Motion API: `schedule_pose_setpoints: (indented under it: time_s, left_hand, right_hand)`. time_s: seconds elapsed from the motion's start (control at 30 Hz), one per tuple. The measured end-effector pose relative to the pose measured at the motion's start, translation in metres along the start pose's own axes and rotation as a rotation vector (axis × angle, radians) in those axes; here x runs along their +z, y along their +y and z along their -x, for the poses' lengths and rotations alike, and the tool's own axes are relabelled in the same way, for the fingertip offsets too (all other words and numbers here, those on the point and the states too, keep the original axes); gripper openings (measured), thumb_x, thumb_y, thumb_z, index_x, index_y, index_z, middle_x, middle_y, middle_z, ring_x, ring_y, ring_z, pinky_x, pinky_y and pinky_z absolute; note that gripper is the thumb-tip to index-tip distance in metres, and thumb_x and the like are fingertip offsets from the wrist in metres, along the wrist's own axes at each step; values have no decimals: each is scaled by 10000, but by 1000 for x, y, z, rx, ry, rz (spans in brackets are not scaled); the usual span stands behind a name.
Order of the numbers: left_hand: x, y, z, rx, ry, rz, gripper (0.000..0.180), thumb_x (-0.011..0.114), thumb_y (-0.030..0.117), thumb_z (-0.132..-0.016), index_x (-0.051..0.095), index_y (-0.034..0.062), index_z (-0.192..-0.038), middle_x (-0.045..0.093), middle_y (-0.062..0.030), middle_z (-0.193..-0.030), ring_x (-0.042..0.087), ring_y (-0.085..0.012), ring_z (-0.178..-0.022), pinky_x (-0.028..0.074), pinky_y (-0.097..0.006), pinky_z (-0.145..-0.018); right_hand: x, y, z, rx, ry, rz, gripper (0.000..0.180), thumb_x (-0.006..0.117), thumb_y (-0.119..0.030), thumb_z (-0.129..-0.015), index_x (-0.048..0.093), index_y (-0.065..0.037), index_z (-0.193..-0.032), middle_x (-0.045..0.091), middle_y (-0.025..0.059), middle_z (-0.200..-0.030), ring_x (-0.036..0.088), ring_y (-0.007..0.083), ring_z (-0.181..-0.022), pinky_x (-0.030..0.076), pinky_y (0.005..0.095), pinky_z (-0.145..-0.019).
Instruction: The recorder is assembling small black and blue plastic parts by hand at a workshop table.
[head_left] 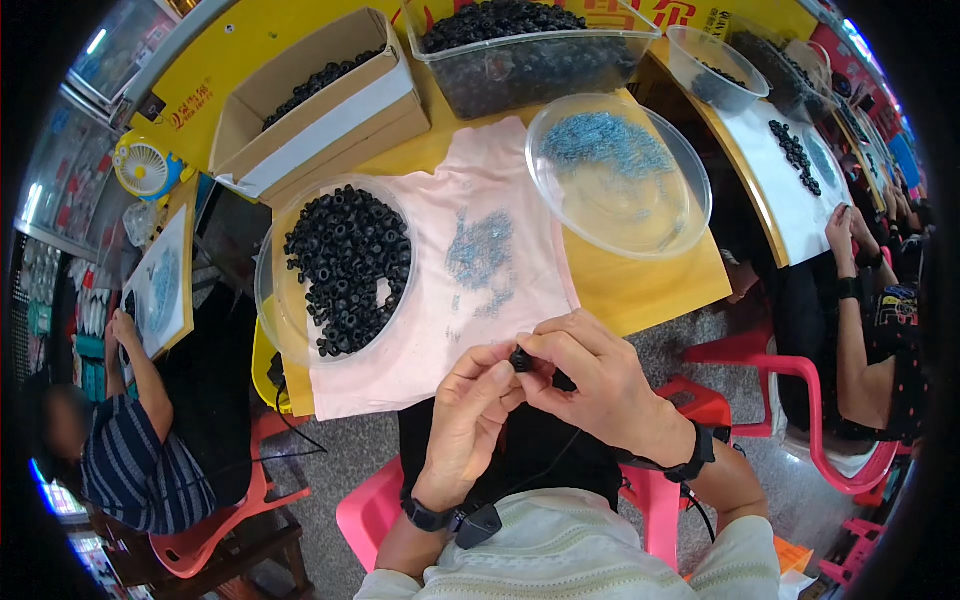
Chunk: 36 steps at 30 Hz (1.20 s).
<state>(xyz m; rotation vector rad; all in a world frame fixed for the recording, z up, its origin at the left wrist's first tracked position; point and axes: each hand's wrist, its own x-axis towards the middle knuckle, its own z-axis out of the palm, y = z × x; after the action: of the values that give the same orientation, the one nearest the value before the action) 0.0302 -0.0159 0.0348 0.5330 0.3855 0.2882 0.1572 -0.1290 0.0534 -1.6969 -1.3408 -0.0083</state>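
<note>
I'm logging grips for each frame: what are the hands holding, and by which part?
A small black ring-shaped part, pinched by its sides between the fingertips of the left hand and right hand.

Black rings [347, 262] fill a clear bowl [272, 300] on pink cloth [520, 290].

Small assembly workshop: people are sitting on pink plastic chairs [800, 400] at yellow tables [650, 285], sorting bowls and boxes [320, 100] of black parts [345, 265].
</note>
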Motion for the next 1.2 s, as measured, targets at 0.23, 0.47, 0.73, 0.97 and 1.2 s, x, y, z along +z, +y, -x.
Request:
schedule_pose_setpoints:
  time_s: [0.23, 0.47, 0.73, 0.97, 1.2]
  left_hand:
    - [-4, 0, -7, 154, -6, -299, 147, 594, 15, -954, 622, -35, -1088, 700, -159, -998, 703, -244, -916, 561, -362, -864]
    - [1, 3, -2, 73, -25, -84, 116, 611, 2, -931, 629, -23, -1044, 701, -152, -988, 698, -213, -908, 563, -331, -847]
    - [-7, 3, -2, 10, -17, -143, 149, 615, 50, -950, 622, -11, -1087, 672, -75, -988, 662, -132, -902, 542, -282, -832]
    - [-12, -2, 5, 22, -67, -269, 223, 522, 122, -1011, 569, -34, -1163, 662, -113, -1038, 674, -192, -945, 549, -347, -872]
    - [-17, -8, 12, -18, -32, -159, 222, 503, 125, -1019, 574, -33, -1159, 674, -106, -1007, 686, -193, -919, 542, -324, -856]
  right_hand:
    - [-1, -8, 0, -111, 21, 173, 387, 757, -70, -672, 605, 4, -1021, 600, 95, -942, 604, 256, -805, 513, 325, -644]
    - [-7, -13, -16, -41, -79, 186, 403, 752, -171, -700, 589, -17, -1035, 562, 73, -931, 573, 238, -866, 492, 330, -676]
    - [-3, -4, -18, -196, -276, 543, 438, 729, -377, -713, 610, -33, -956, 556, 45, -920, 536, 193, -938, 443, 297, -644]
    - [-6, 0, -22, -259, -327, 553, 387, 721, -411, -705, 586, -58, -789, 524, 40, -821, 526, 193, -853, 403, 308, -565]
    - [5, 5, -13, -326, -355, 573, 379, 695, -421, -695, 551, -71, -685, 484, 42, -727, 495, 184, -765, 362, 303, -528]
